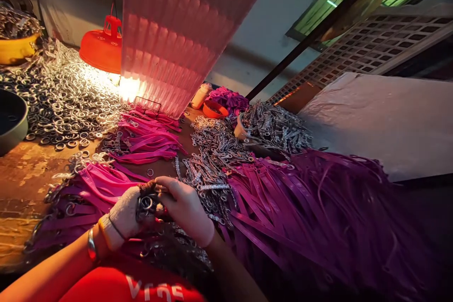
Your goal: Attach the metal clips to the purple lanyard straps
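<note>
My left hand [125, 214], in a pale glove with dark fingertips, is closed around several metal rings [146, 203] at the lower centre. My right hand [186, 205], in a whitish glove, meets it from the right with its thumb and fingers bent together; what they pinch is too small to tell. Pink straps [101, 184] lie beneath and left of my hands. Purple straps [300, 207] spread out on the right. Between them rests a heap of silvery metal pieces [212, 151].
A large pile of rings [71, 99] covers the table's back left, beside a dark bowl [12, 120] and a yellow bowl [17, 49]. A red lamp [102, 49] hangs next to a translucent corrugated sheet [170, 33]. An orange bowl [214, 109] stands farther back.
</note>
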Demonstrator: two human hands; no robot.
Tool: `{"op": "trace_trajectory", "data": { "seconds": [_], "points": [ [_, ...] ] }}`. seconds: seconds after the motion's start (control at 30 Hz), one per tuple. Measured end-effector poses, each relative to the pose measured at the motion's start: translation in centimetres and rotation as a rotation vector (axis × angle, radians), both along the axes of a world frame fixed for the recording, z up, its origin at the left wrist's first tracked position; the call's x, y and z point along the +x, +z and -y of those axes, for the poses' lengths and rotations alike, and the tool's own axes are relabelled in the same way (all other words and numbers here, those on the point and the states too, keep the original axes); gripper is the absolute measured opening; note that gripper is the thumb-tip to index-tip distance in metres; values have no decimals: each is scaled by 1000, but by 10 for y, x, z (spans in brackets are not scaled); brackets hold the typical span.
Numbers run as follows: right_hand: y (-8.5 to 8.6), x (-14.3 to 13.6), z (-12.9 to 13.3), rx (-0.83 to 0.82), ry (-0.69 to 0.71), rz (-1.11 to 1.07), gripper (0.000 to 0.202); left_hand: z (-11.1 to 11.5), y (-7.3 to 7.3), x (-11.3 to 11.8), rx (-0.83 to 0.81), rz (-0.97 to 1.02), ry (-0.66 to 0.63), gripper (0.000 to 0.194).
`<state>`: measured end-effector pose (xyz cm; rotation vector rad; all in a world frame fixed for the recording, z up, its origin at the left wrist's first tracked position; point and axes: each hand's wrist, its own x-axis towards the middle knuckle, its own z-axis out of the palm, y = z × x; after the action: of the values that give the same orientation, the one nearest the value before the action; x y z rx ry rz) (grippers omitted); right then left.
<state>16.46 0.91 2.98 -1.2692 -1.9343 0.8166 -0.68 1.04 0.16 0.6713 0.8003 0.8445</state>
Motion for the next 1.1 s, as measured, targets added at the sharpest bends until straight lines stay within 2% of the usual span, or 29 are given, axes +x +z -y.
{"op": "trace_trajectory", "data": {
  "seconds": [0.07, 0.17, 0.23, 0.3, 0.4, 0.57, 0.7, 0.83, 0.9, 0.97, 1.0, 1.07, 1.1],
  "points": [
    [2, 2, 0, -84, -83, -104, 30, -3, -1, 1, -75, 64, -15, 20],
    [7, 5, -3, -176, -193, -197, 29, -7, -6, 4, -260, 195, -39, 35],
    [9, 5, -5, -224, -238, -257, 28, -7, -9, 6, -349, 252, 3, 24],
    [10, 5, -7, -289, -277, -335, 28, -7, -10, 8, -362, 234, 89, 8],
    [9, 2, -8, -364, -309, -425, 28, -6, -5, 8, -387, 168, 151, 3],
    [4, -4, -3, -341, -326, -449, 30, -6, 12, 5, -484, 192, 25, 12],
    [-3, -6, 2, -237, -319, -384, 28, 0, 18, 8, -351, 195, 26, 14],
    [-11, -6, 5, -104, -303, -285, 27, 5, 5, 12, -190, 159, 11, 21],
    [-11, -9, 9, -12, -281, -225, 27, 4, -4, 13, -46, 92, -4, 23],
    [-4, -13, 19, 56, -233, -209, 25, -2, -8, 11, 137, -67, 45, 25],
    [3, -15, 25, 60, -206, -225, 23, -6, -8, 9, 225, -173, 113, 28],
    [18, -17, 36, 9, -187, -291, 19, -16, -4, 2, 345, -347, 265, 33],
    [25, -18, 40, -35, -205, -328, 17, -21, -1, -3, 351, -369, 306, 34]
  ]
}}
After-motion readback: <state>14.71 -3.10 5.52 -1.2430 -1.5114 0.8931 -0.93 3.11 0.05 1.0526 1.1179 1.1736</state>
